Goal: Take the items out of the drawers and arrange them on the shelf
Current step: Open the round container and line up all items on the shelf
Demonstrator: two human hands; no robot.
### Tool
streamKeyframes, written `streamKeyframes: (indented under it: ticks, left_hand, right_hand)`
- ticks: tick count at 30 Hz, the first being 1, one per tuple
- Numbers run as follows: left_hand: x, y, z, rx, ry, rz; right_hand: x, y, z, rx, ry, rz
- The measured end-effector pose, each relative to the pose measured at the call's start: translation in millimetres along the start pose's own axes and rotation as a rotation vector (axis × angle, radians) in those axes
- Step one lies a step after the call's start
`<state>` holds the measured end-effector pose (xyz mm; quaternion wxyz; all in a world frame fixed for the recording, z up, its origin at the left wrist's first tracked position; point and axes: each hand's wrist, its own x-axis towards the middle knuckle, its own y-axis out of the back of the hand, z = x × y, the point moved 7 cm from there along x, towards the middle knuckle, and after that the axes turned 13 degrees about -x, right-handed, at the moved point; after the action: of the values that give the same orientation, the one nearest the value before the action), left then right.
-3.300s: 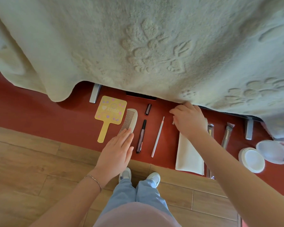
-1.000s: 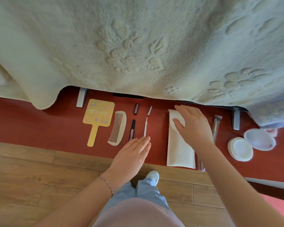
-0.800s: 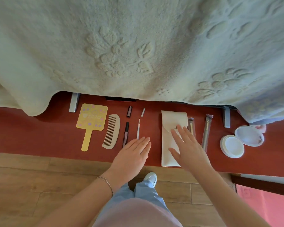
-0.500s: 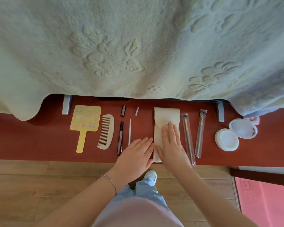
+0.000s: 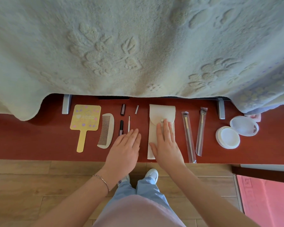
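Red shelf (image 5: 31, 141), items in a row under a cream blanket (image 5: 138, 46). Far left, at my 10 o'clock: yellow hand mirror (image 5: 85, 120), then a comb (image 5: 106, 130) just beside it. Next, a dark tube (image 5: 121, 128) and thin white stick (image 5: 129, 122), each with its cap lying apart at 12. My left hand (image 5: 124, 149) lies flat, released, over their near ends. Right hand (image 5: 166, 145) flat and unclenched on the cream pouch (image 5: 161, 112). At 2 o'clock: two wrapped brushes (image 5: 188, 136), then a white jar (image 5: 228, 137) touching its lid (image 5: 243, 126).
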<state>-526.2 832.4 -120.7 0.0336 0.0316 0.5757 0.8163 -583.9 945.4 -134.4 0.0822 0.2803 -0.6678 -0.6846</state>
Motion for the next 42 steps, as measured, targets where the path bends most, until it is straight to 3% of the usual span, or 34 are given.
streamKeyframes:
  ticks: [7,31,38,42]
  left_hand:
    - [1,4,-12,0.042,0.07,0.001]
    - [1,-2,-5,0.029,0.027,-0.003]
    - [3,-2,-5,0.05,0.039,-0.025]
    - [5,-2,-4,0.079,0.047,-0.052]
  right_hand:
    - [3,0,-5,0.004,0.01,-0.012]
    - [-1,6,2,0.023,0.023,0.011]
    - [-11,36,71,-0.006,-0.28,0.37]
    - [-3,31,102,-0.168,-0.421,0.222]
